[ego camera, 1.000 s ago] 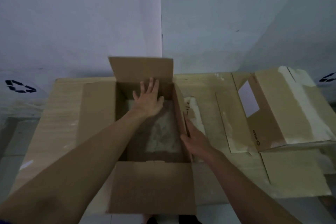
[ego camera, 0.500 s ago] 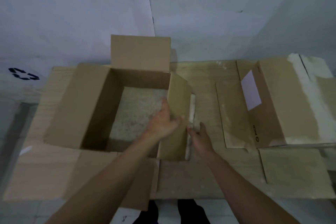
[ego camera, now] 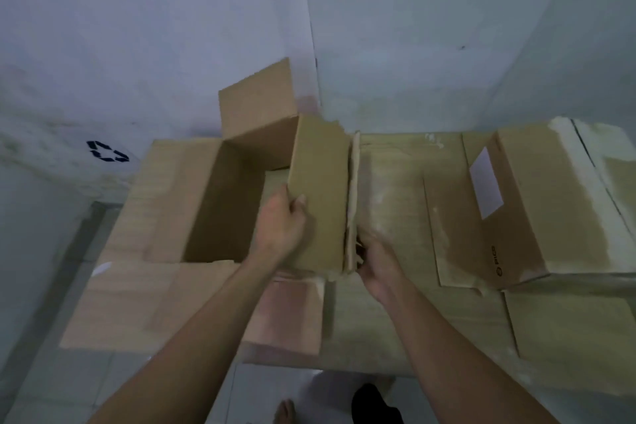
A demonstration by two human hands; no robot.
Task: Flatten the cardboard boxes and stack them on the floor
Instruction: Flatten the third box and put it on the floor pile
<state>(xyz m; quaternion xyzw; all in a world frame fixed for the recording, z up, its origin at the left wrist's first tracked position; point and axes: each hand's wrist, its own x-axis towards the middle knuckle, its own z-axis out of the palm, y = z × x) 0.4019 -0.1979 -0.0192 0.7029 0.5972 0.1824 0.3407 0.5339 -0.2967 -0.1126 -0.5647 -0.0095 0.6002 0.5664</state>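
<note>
An open brown cardboard box [ego camera: 220, 203] stands on flattened cardboard on the floor, its flaps spread out and its far flap upright. My left hand [ego camera: 280, 222] grips the box's right side wall [ego camera: 320, 189] from the inside, thumb over the edge. My right hand [ego camera: 375, 258] is blurred and holds the near lower corner of that wall from the outside, fingers curled around the edge. The wall leans to the right.
A second closed cardboard box [ego camera: 550, 203] with a white label lies at the right on flat cardboard sheets [ego camera: 395, 189]. White walls meet in a corner behind. A recycling mark [ego camera: 107, 151] is on the left wall. My bare foot [ego camera: 285, 411] shows on the tiled floor below.
My left hand left the box's bottom and took the right wall. My right hand shifted to the wall's near corner. The box has skewed and its right wall has risen and tilted.
</note>
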